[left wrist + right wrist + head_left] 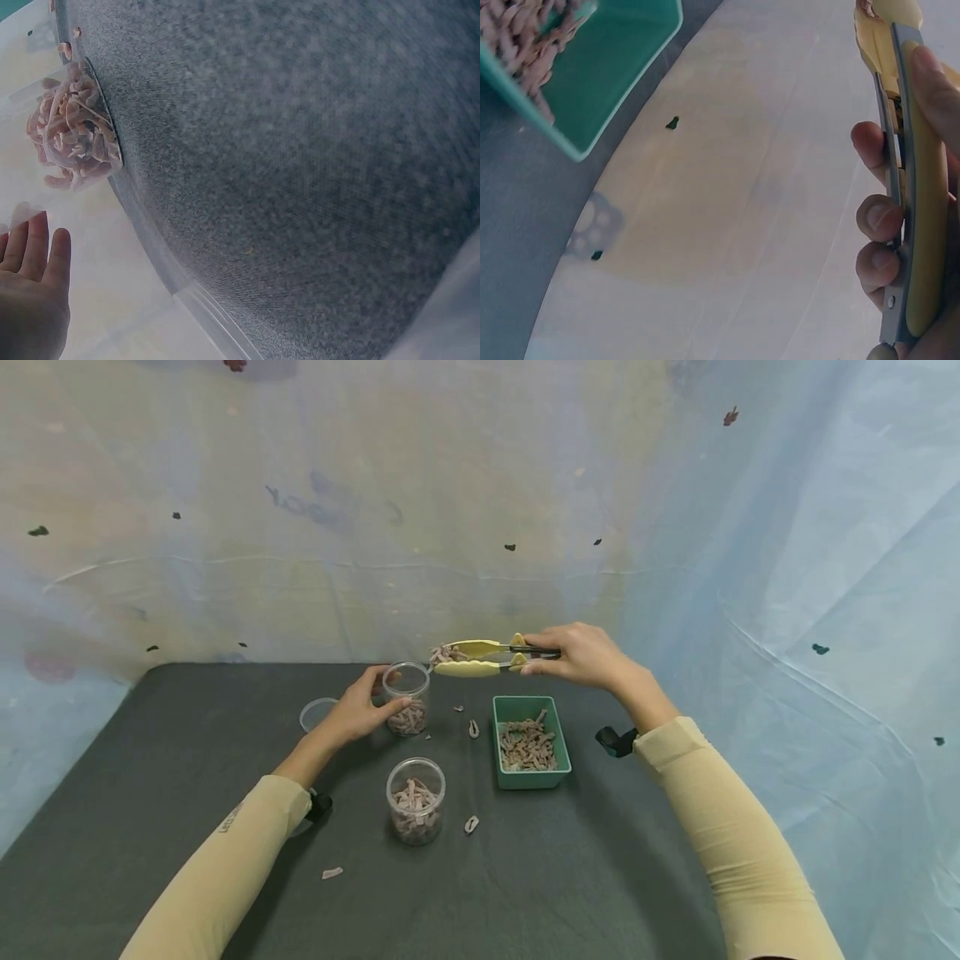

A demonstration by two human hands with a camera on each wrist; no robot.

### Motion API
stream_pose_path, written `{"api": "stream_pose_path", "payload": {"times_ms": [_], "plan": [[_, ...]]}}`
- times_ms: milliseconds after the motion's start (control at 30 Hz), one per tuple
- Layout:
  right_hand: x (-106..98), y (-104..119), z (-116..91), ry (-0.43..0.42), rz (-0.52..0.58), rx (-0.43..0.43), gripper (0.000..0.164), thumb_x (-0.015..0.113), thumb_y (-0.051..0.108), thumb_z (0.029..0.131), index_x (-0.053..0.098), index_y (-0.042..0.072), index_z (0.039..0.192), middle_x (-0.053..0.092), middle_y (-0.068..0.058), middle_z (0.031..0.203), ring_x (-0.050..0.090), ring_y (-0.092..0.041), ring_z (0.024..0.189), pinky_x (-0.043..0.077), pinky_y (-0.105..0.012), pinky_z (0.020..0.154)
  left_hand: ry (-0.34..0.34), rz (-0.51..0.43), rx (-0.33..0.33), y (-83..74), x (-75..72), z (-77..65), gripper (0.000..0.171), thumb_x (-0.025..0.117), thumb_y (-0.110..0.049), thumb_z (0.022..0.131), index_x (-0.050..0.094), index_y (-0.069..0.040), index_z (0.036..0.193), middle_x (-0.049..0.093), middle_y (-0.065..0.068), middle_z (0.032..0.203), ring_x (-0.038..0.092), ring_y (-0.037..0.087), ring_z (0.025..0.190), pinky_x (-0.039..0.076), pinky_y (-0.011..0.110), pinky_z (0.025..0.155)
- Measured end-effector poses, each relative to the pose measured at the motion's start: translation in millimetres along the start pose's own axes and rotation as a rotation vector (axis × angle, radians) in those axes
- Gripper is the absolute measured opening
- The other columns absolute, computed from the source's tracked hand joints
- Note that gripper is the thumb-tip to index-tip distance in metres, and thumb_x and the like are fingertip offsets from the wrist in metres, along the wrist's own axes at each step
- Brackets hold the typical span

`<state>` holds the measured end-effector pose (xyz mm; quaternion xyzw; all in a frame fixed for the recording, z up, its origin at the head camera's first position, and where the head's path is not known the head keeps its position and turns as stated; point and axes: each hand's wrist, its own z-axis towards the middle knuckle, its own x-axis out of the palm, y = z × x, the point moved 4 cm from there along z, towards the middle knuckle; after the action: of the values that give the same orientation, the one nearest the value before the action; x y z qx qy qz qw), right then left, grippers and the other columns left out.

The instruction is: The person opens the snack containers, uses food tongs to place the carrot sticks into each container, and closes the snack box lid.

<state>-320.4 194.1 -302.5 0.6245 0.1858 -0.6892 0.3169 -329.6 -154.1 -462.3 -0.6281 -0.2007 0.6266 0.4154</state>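
Observation:
A clear plastic jar, part filled with pinkish-grey strips, stands at the back of the table. My left hand holds it, thumb across the near side and fingers behind the rim. In the left wrist view the fingers reach toward the jar. My right hand grips yellow tongs, thumb on one arm and fingers round the other. Between the tong tips is a clump of strips, level with the jar's mouth at its right rim. The right wrist view shows the hand along the tong handles.
A green rectangular tub with more strips stands right of the jars. Nearer me is a second clear jar, also holding strips. A clear round lid lies left of the held jar. Several loose strips are scattered on the dark tabletop.

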Motion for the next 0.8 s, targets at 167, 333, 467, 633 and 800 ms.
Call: {"api": "stream_pose_path", "payload": {"times_ms": [167, 333, 467, 633, 800], "plan": [[6.8, 6.3, 16.2, 0.001, -0.002, -0.034, 0.062, 0.075, 0.044, 0.095, 0.062, 0.012, 0.146, 0.065, -0.013, 0.141, 0.068, -0.034, 0.118, 0.056, -0.054, 0.092, -0.009, -0.006, 0.01, -1.2, -0.1, 0.8, 0.077, 0.07, -0.043, 0.1, 0.033, -0.005, 0.156, 0.049, 0.02, 0.153, 0.046, 0.044, 0.141, 0.038, 0.059, 0.116], [16.2, 11.6, 30.7, 0.016, -0.012, -0.04, 0.062, 0.074, 0.047, 0.094, 0.063, 0.013, 0.146, 0.065, -0.011, 0.141, 0.069, -0.032, 0.117, 0.057, -0.052, 0.089, 0.003, -0.005, -0.003, -1.5, 0.8, 0.6, 0.079, 0.069, -0.046, 0.1, 0.032, -0.005, 0.157, 0.046, 0.021, 0.154, 0.044, 0.045, 0.142, 0.038, 0.06, 0.116], [23.7, 16.5, 40.6, 0.041, -0.016, -0.031, 0.065, 0.074, 0.049, 0.094, 0.062, 0.014, 0.146, 0.066, -0.01, 0.141, 0.069, -0.03, 0.117, 0.058, -0.05, 0.087, 0.014, -0.003, -0.021, -0.6, 2.0, -0.2, 0.084, 0.068, -0.05, 0.1, 0.029, -0.005, 0.16, 0.042, 0.023, 0.156, 0.044, 0.048, 0.142, 0.039, 0.061, 0.115], [33.6, 20.4, 50.8, 0.081, -0.038, -0.012, 0.066, 0.073, 0.053, 0.094, 0.06, 0.016, 0.148, 0.064, -0.008, 0.143, 0.067, -0.029, 0.122, 0.056, -0.05, 0.095, 0.024, -0.005, -0.031, -1.2, 2.8, -0.2, 0.088, 0.068, -0.052, 0.099, 0.026, -0.004, 0.161, 0.038, 0.026, 0.159, 0.043, 0.05, 0.142, 0.039, 0.062, 0.114], [42.6, 23.0, 57.4, 0.118, -0.057, 0.003, 0.067, 0.07, 0.055, 0.095, 0.059, 0.018, 0.149, 0.062, -0.007, 0.146, 0.064, -0.029, 0.127, 0.055, -0.051, 0.098, 0.031, 0.01, -0.05, -1.1, 2.5, 0.8, 0.091, 0.067, -0.054, 0.099, 0.024, -0.003, 0.162, 0.036, 0.027, 0.16, 0.042, 0.051, 0.142, 0.04, 0.064, 0.112]]}}
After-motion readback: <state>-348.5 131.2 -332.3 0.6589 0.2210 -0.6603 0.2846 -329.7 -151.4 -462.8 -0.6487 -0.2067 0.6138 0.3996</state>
